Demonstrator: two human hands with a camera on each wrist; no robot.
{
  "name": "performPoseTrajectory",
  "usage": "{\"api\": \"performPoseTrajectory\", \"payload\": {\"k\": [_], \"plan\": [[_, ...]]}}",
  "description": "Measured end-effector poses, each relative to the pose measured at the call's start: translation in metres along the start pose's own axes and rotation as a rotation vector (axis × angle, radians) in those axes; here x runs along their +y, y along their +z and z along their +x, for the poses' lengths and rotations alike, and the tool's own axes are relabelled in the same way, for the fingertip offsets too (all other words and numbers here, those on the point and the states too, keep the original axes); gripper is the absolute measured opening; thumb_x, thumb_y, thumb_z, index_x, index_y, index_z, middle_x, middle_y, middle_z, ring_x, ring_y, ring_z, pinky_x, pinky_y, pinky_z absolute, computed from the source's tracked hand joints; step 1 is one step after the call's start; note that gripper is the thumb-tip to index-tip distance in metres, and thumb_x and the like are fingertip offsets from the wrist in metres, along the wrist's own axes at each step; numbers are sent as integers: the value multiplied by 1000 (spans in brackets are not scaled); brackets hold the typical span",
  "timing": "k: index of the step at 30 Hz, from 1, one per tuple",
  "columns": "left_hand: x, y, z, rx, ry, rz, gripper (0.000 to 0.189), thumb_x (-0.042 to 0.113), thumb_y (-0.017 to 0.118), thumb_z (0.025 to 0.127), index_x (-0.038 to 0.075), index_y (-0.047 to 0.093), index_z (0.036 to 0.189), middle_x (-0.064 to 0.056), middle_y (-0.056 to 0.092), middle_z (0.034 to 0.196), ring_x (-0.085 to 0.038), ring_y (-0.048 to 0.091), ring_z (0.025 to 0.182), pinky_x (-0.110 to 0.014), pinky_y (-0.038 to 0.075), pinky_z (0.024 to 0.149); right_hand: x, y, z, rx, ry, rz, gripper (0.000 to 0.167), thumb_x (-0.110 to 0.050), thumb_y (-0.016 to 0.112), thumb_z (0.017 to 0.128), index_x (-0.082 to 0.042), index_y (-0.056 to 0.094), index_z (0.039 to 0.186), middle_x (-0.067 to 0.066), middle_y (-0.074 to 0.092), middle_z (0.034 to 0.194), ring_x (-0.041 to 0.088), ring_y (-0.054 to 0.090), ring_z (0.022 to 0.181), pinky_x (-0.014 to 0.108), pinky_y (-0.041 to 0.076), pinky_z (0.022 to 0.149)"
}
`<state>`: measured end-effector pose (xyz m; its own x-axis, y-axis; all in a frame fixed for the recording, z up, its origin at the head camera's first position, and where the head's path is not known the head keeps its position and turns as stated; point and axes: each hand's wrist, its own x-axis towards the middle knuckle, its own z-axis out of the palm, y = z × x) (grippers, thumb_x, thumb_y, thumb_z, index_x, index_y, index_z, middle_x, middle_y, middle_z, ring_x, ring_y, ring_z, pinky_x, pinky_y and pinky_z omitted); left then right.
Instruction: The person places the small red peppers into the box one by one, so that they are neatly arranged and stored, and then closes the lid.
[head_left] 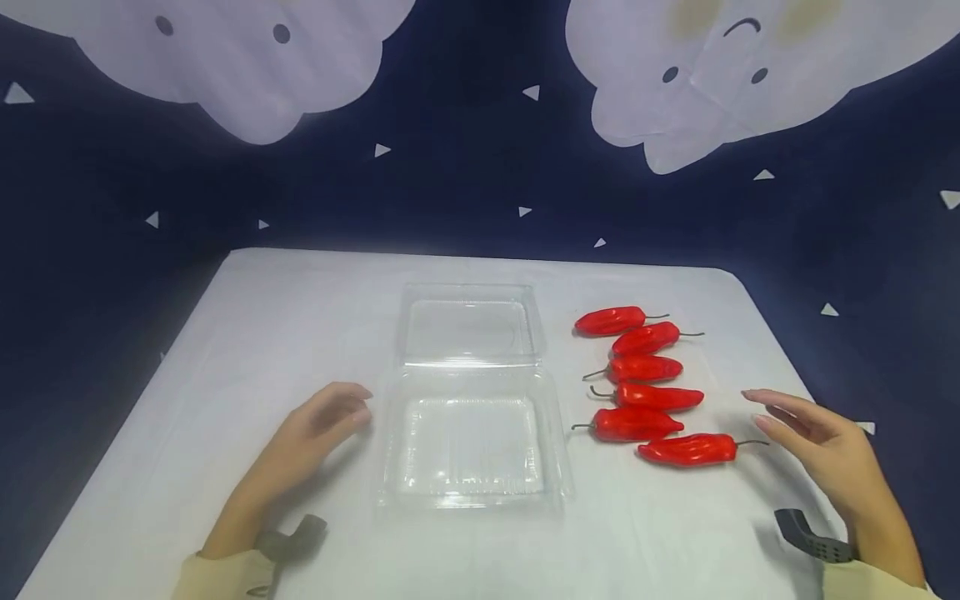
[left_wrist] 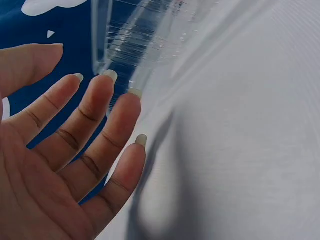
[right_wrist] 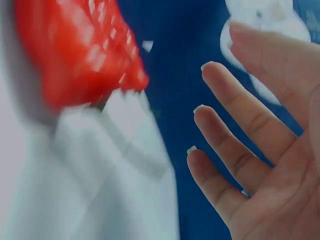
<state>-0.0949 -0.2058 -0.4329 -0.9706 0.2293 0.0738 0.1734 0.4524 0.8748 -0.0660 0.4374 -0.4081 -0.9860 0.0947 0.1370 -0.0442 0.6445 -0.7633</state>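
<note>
A clear plastic clamshell box (head_left: 468,446) lies opened flat on the white table, its lid (head_left: 471,327) folded back away from me. Just left of the box hovers my left hand (head_left: 318,429), fingers relaxed and holding nothing; the left wrist view has the fingers (left_wrist: 100,130) spread before the clear plastic. To the box's right lie several red chili peppers (head_left: 647,397) in a loose column, stems pointing different ways. My right hand (head_left: 825,450) is beside the nearest pepper (head_left: 690,450), close to its stem tip, with loosely bent fingers and nothing in them.
The white tabletop (head_left: 300,317) runs back to a dark blue backdrop (head_left: 465,183) printed with clouds and small triangles. Dark grey wrist mounts (head_left: 813,537) sit at both cuffs.
</note>
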Motion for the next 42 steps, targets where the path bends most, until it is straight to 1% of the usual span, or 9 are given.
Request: {"api": "performPoseTrajectory", "payload": {"k": [9, 13, 16, 19, 24, 30, 35, 39, 42], "plan": [[-2, 11, -1, -56, 11, -128, 37, 24, 64, 103, 17, 53, 137, -5, 71, 110, -21, 71, 102, -29, 53, 95, 40, 4, -13, -242, 91, -56, 56, -32, 72, 97, -18, 54, 149, -12, 56, 146, -22, 37, 126, 0, 34, 90], [-1, 18, -1, -86, 11, -187, 39, 21, 65, 102, 17, 52, 139, -10, 71, 112, -25, 70, 104, -29, 53, 95, 40, 11, -20, -293, 120, -95, 57, -38, 73, 95, -23, 56, 148, -6, 50, 153, -27, 23, 127, 45, 28, 121], [0, 22, -1, -98, 23, -218, 42, 19, 66, 101, 17, 52, 140, -12, 71, 112, -26, 70, 103, -30, 54, 94, 42, 18, -24, -273, 112, -71, 56, -37, 76, 92, -20, 60, 143, 10, 44, 158, -27, 18, 127, 81, 11, 107], [0, 26, 1, -90, 45, -236, 44, 15, 68, 99, 17, 54, 140, -13, 71, 111, -26, 70, 101, -30, 55, 93, 44, 23, -27, -238, 60, -47, 53, -31, 79, 91, -15, 63, 139, 24, 40, 157, -23, 18, 131, 73, 0, 115], [-1, 30, 5, -80, 58, -269, 42, 12, 69, 98, 14, 58, 139, -16, 69, 111, -28, 70, 103, -29, 54, 94, 46, 26, -29, -202, 33, -54, 51, -28, 79, 91, -13, 65, 137, 23, 42, 157, -22, 19, 134, 53, -7, 122], [-1, 32, 6, -77, 42, -288, 42, 14, 68, 99, 13, 58, 140, -16, 68, 111, -28, 70, 106, -28, 52, 96, 47, 26, -27, -215, 78, -31, 53, -30, 79, 91, -11, 63, 138, 29, 36, 157, -20, 13, 136, 73, -6, 114], [0, 30, 6, -65, 41, -295, 41, 14, 67, 99, 12, 57, 139, -16, 68, 110, -28, 69, 107, -27, 52, 97, 44, 26, -24, -225, 90, -8, 53, -30, 78, 92, -11, 62, 140, 23, 35, 160, -18, 10, 140, 72, -7, 114], [0, 29, 6, -58, 18, -295, 41, 15, 68, 99, 13, 58, 139, -15, 68, 110, -26, 69, 108, -27, 52, 97, 42, 27, -21, -209, 50, -49, 52, -29, 78, 92, -12, 64, 138, 14, 44, 158, -20, 17, 137, 34, -3, 124], [1, 27, 6, -51, 8, -289, 42, 16, 69, 99, 14, 58, 139, -14, 68, 111, -27, 69, 108, -27, 52, 97, 40, 29, -19, -214, 50, -66, 54, -31, 78, 92, -13, 63, 140, 3, 51, 153, -21, 24, 134, 2, 8, 106]]}}
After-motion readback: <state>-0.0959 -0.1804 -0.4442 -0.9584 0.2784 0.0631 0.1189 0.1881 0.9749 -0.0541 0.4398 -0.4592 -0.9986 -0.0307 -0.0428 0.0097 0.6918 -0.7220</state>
